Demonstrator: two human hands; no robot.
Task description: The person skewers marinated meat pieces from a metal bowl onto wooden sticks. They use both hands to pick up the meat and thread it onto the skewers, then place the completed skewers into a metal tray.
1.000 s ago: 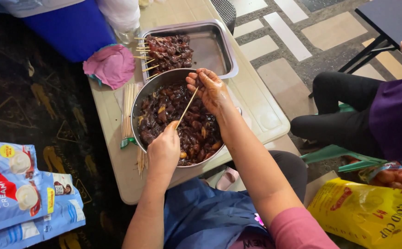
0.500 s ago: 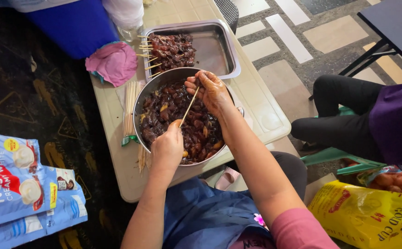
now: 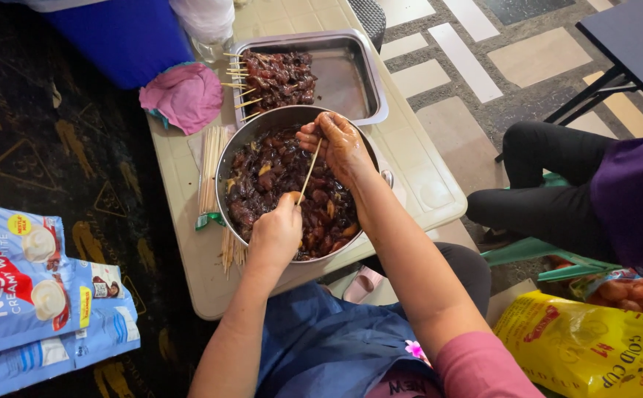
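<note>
Pinching the low end of a bamboo skewer over the meat bowl, the left hand slants it up toward the right hand, whose fingers close on meat at its tip.

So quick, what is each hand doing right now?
Left hand: closed on the lower end of a thin wooden skewer.
Right hand: fingers pinched at the skewer's top end, over the round metal bowl of dark marinated meat.

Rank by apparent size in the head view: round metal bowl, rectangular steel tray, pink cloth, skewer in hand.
1. Round metal bowl
2. Rectangular steel tray, close to the bowl, partly hidden by it, so unsure
3. Pink cloth
4. Skewer
</note>
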